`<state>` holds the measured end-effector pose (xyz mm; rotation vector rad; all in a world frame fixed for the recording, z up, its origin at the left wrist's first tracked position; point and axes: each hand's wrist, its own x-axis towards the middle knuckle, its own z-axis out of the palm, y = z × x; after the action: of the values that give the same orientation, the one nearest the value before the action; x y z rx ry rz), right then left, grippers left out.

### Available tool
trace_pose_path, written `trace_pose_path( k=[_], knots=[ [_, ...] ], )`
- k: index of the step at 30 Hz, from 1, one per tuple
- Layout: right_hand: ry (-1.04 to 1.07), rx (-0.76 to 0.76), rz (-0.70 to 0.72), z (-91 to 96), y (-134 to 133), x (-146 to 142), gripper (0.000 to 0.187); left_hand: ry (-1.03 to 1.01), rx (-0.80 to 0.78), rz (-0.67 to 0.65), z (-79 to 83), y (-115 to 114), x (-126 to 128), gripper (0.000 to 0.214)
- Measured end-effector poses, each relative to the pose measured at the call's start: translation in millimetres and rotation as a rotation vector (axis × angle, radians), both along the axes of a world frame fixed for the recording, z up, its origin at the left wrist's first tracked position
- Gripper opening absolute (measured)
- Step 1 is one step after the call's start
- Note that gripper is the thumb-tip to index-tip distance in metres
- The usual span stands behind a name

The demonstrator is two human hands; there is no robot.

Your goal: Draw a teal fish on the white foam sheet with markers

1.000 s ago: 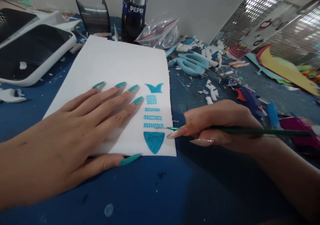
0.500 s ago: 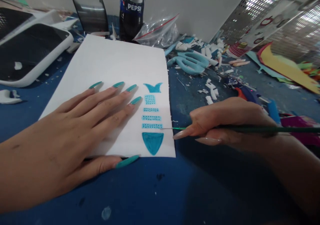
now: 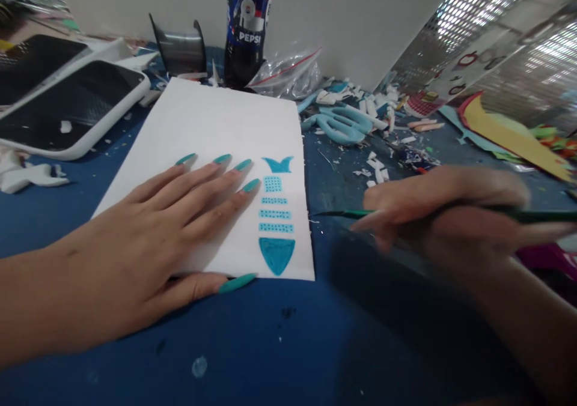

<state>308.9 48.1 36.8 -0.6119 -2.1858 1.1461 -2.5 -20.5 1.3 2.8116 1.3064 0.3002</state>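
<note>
My left hand [image 3: 144, 244] lies flat with fingers spread on a white paper sheet [image 3: 216, 130], pinning it to the blue table. Just right of its teal-nailed fingertips is a painted teal fish design [image 3: 276, 214], made of a tail, several dotted bands and a triangular head. My right hand [image 3: 442, 214] is blurred by motion and closed on a thin green paintbrush [image 3: 342, 214]. The brush tip hovers just off the paper's right edge, clear of the design.
A Pepsi bottle [image 3: 247, 27] and a wire spool [image 3: 180, 48] stand behind the paper. A white tray with dark screens [image 3: 72, 106] sits far left. Light blue scissors [image 3: 342, 121], paper scraps, a plastic bag [image 3: 288, 72] and coloured cutouts [image 3: 505, 130] clutter the right.
My right hand has pulled the brush to the right and slightly up, off the dotted band and past the paper's edge. The left hand stays pressed on the paper.
</note>
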Motion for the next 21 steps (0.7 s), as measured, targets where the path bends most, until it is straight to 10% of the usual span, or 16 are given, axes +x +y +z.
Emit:
trace_pose_path(
  k=[3, 21],
  knots=[
    [0.159, -0.157, 0.101, -10.6, -3, -10, 0.030, 0.038, 0.050, -0.082, -2.0, 4, -4, 0.073],
    [0.218, -0.354, 0.129, -27.7, 1, -28, 0.026, 0.070, 0.090, -0.128, -7.9, 10, -6, 0.072]
  ],
)
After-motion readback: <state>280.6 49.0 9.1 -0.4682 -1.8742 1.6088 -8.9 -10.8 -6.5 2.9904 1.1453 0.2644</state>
